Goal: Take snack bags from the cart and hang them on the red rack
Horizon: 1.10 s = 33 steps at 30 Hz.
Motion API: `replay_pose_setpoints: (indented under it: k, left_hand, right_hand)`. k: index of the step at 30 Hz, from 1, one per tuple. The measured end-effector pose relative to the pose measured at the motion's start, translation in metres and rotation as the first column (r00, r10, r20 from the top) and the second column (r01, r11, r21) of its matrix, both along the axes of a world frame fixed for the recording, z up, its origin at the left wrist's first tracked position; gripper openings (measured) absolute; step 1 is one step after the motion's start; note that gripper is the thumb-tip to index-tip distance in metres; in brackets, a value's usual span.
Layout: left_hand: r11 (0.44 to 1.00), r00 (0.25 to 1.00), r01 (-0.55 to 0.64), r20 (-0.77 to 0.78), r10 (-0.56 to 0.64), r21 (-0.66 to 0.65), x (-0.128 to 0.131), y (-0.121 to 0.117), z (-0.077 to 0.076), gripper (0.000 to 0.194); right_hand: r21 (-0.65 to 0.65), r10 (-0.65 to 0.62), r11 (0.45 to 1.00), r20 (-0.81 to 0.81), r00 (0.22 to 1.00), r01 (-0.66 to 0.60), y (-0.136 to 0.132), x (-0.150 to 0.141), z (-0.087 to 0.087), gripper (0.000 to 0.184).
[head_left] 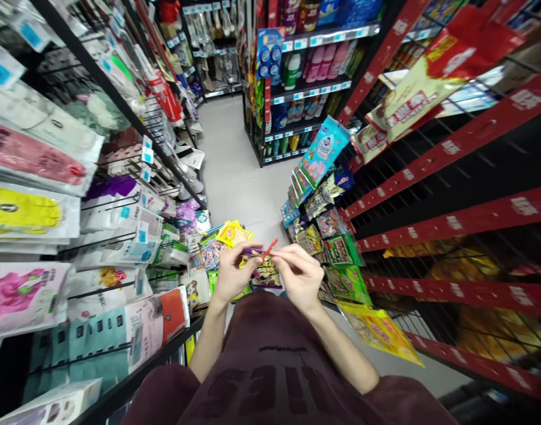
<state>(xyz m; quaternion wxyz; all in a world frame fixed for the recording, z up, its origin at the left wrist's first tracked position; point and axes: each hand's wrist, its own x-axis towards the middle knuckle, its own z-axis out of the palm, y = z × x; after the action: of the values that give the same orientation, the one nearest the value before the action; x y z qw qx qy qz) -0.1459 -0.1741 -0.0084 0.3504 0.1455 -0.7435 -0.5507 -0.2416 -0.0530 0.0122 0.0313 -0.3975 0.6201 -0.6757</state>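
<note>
In front of my waist, both hands are raised close together. My right hand [300,273] pinches the lower end of a thin red strip [269,248], which slants up and to the right. Its exact kind is too small to make out. With fingers and thumb brought together, my left hand [235,268] grips something narrow and purple [251,251] right beside the red strip. Whether the two pieces are joined I cannot tell. Just beyond my left hand lies a yellow snack packet [233,234], among several other colourful packets partly hidden below my hands.
Packs of gloves [26,209] hang on hooks at the left. To the right stands a wire rack with red label strips [452,223], and snack bags [377,330] hang along its side. A bottle shelf [321,88] stands ahead, beside the grey aisle floor [228,177].
</note>
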Motion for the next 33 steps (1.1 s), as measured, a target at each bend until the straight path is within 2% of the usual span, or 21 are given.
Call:
replay_pose_setpoints:
  k: [2, 6, 9, 12, 15, 18, 20, 22, 25, 28, 30, 33]
  left_hand:
    - [0.998, 0.998, 0.070, -0.005, -0.070, -0.007, 0.002, 0.000, -0.009, 0.013]
    - [0.999, 0.999, 0.037, -0.012, -0.037, 0.018, 0.004, 0.018, -0.029, 0.010]
    - [0.994, 0.997, 0.066, 0.040, -0.069, 0.084, 0.003, 0.039, -0.044, 0.011]
    - [0.985, 0.987, 0.107, 0.106, -0.122, 0.139, 0.001, 0.057, -0.058, 0.009]
    - [0.954, 0.966, 0.210, 0.104, -0.236, 0.215, -0.001, 0.068, -0.066, 0.010]
    - [0.851, 0.884, 0.440, 0.029, -0.467, 0.287, -0.005, 0.068, -0.073, 0.020]
    - [0.747, 0.779, 0.595, 0.015, -0.626, 0.296, -0.011, 0.065, -0.081, 0.042]
    - [0.668, 0.679, 0.689, 0.072, -0.731, 0.282, -0.019, 0.062, -0.096, 0.063]
    - [0.616, 0.576, 0.743, 0.218, -0.788, 0.263, -0.032, 0.061, -0.124, 0.068]
    - [0.523, 0.462, 0.798, 0.253, -0.850, 0.299, -0.042, 0.064, -0.146, 0.065]
    - [0.449, 0.401, 0.821, 0.203, -0.893, 0.352, -0.046, 0.065, -0.152, 0.074]
    - [0.332, 0.322, 0.853, 0.095, -0.942, 0.403, -0.051, 0.062, -0.152, 0.096]
  right_hand:
    - [0.006, 0.004, 1.000, 0.001, 1.000, -0.004, 0.006, 0.004, -0.006, 0.021]
    - [0.065, -0.026, 0.998, 0.114, 0.993, 0.019, 0.025, 0.009, -0.026, 0.016]
    - [0.167, -0.053, 0.986, 0.192, 0.980, 0.021, 0.043, 0.010, -0.044, 0.019]
    - [0.263, -0.034, 0.964, 0.223, 0.974, -0.026, 0.063, 0.009, -0.060, 0.016]
    - [0.271, -0.014, 0.961, 0.229, 0.973, -0.050, 0.083, 0.009, -0.070, 0.014]
    - [0.245, -0.044, 0.969, 0.205, 0.978, -0.007, 0.101, 0.010, -0.071, 0.018]
    - [0.251, -0.107, 0.966, 0.195, 0.975, 0.056, 0.113, 0.010, -0.069, 0.019]
    - [0.271, -0.208, 0.950, 0.186, 0.960, 0.153, 0.126, 0.009, -0.067, 0.020]
    - [0.305, -0.345, 0.909, 0.167, 0.924, 0.284, 0.143, 0.003, -0.067, 0.018]
    - [0.339, -0.458, 0.859, 0.176, 0.872, 0.383, 0.157, -0.003, -0.075, 0.013]
    - [0.382, -0.543, 0.807, 0.180, 0.820, 0.450, 0.162, -0.006, -0.085, 0.010]
    - [0.444, -0.633, 0.728, 0.143, 0.760, 0.523, 0.160, -0.011, -0.098, 0.012]
